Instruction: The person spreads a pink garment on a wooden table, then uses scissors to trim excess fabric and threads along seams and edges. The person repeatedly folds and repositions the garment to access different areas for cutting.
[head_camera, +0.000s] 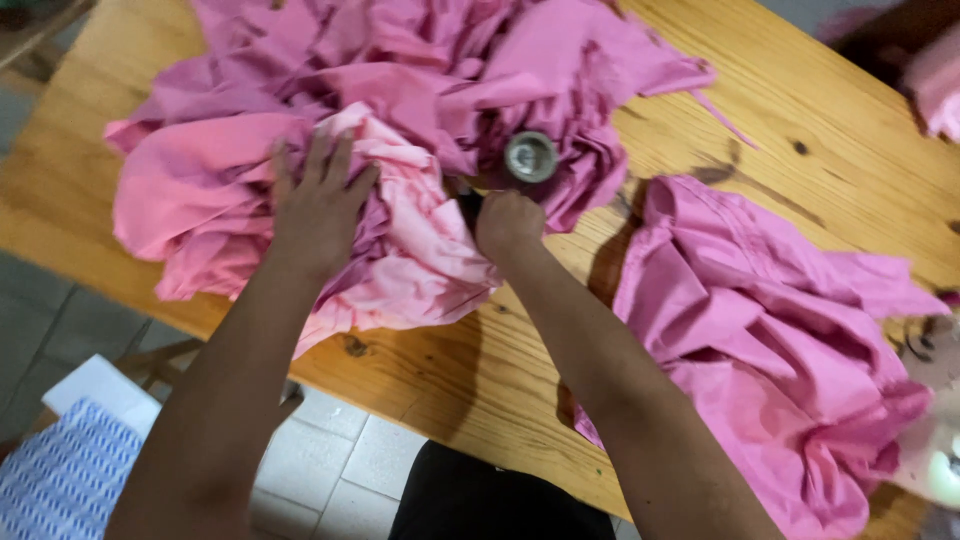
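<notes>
My left hand (318, 200) flat, fingers spread, pressing pink cloth heap (400, 130). My right hand (507, 222) closed around dark handle; round metal part (530, 156) just beyond it, on cloth. Second pink cloth (780, 330) right of my right arm. Wooden surface (440, 370); tiled floor (330, 460) below.

bare wooden table (800, 110) between the pink fabric heap (400, 90) and the pink garment (780, 340), round metal object (530, 156) atop the heap
</notes>
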